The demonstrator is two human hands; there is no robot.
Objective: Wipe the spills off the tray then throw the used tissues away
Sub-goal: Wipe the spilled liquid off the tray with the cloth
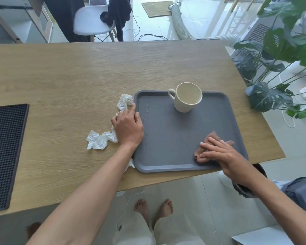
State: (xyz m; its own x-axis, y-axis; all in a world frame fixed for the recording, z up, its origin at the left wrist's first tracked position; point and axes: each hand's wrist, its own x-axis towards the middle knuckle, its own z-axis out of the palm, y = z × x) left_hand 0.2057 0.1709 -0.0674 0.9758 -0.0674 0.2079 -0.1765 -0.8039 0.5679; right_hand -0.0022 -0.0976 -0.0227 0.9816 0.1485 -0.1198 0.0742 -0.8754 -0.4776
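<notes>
At lower right of the frame, the right hand (217, 151) presses a brown, soaked tissue (213, 136) flat-fingered onto the grey tray (166, 135). At centre, the left hand (128, 126) lies over crumpled white tissues (97, 141) on the table (60, 76) beside the tray's left rim; whether it grips them I cannot tell. Droplets (146, 112) line that rim. Farther back on the tray, a cup (187, 97) stands upright.

The scene is lit brightly and evenly by daylight from the far side, where the tiled floor (201, 18) is washed out by glare. Only faint, soft shadows are cast on the table (69, 76). Straight edges are bowed by wide-angle distortion, and the right hand (219, 152) is slightly blurred.
</notes>
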